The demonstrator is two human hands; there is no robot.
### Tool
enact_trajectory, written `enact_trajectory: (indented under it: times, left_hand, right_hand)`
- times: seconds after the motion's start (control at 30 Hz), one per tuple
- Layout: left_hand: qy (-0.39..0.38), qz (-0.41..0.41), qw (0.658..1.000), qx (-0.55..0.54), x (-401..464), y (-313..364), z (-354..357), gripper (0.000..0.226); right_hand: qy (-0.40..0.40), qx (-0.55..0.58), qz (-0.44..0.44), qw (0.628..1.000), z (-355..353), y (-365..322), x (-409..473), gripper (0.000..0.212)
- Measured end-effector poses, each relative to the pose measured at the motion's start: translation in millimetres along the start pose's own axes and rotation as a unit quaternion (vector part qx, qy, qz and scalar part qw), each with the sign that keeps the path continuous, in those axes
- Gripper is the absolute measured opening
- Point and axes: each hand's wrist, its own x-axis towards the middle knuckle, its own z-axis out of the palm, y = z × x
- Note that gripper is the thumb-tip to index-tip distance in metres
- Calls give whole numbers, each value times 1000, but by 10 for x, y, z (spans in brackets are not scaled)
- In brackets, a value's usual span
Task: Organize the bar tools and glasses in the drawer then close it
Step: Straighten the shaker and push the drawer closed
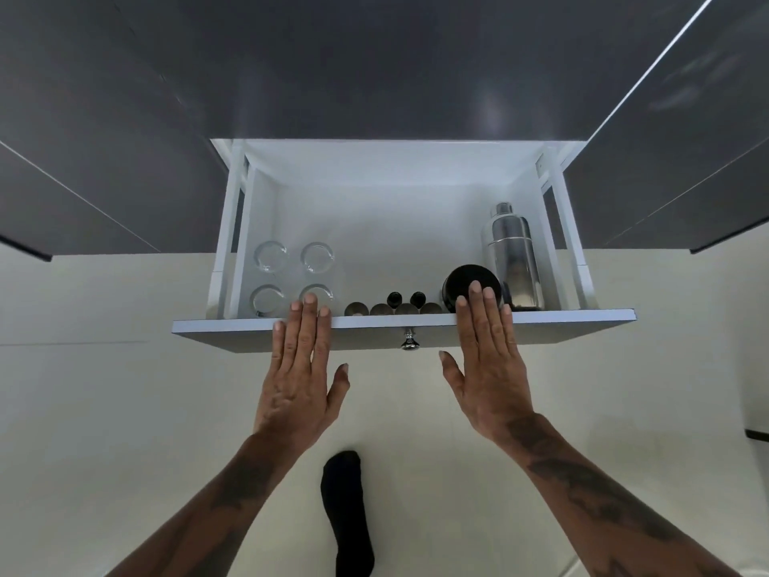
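A white drawer (374, 202) stands pulled out from dark grey cabinets. Several clear glasses (271, 256) sit in a square at its front left. Along the front wall stand several small metal cups (356, 309) and two small black items (394, 299). A black round container (466, 281) and a steel cocktail shaker (512, 256) stand at the front right. My left hand (300, 368) and my right hand (487, 360) lie flat, fingers extended, against the drawer front (582, 326), either side of its chrome knob (408, 342). Neither hand holds anything.
Dark grey cabinet fronts (104, 181) flank the drawer left and right. A pale floor (125, 410) lies below, with my foot in a black sock (347, 514) on it. A dark edge shows at the far right.
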Motion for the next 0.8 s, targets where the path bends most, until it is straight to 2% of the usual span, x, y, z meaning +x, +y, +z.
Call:
enact_trajectory:
  times: [0.37, 0.53, 0.67, 0.8]
  left_hand:
    - [-20, -7, 999, 28, 669, -174, 2, 81]
    - [-35, 5, 999, 28, 1129, -320, -37, 91]
    - [-34, 20, 999, 16, 1527, -471, -106, 93]
    - [-13, 75, 997, -3, 1761, -576, -140, 78]
  right_hand:
    - [0, -15, 11, 1000, -25, 87, 682, 75]
    - [-3, -28, 28, 999, -82, 98, 1129, 79]
    - [-2, -24, 70, 997, -111, 50, 1510, 83]
    - [12, 63, 149, 987, -77, -160, 1736, 87]
